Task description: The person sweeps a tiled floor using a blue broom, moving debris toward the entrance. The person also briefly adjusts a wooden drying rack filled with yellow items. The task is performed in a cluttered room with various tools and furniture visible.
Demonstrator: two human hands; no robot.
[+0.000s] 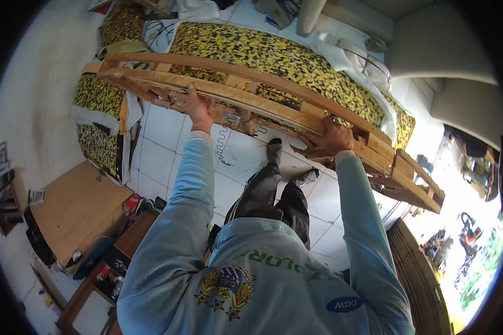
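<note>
A long wooden sofa frame [251,92] with a yellow-and-black patterned cushion [274,53] is tipped on its side across the white tiled floor [162,134]. My left hand [198,109] grips the lower wooden rail near its left part. My right hand [334,138] grips the same rail further right, by a joint in the boards. Both arms in light blue sleeves reach forward from the lower edge. My legs in dark trousers stand on the tiles just under the frame.
A second patterned cushion piece [98,120] leans at the left end. A low wooden table [75,209] with small items stands at lower left. White armchairs [441,50] sit at upper right. A woven dark panel [419,268] lies at lower right.
</note>
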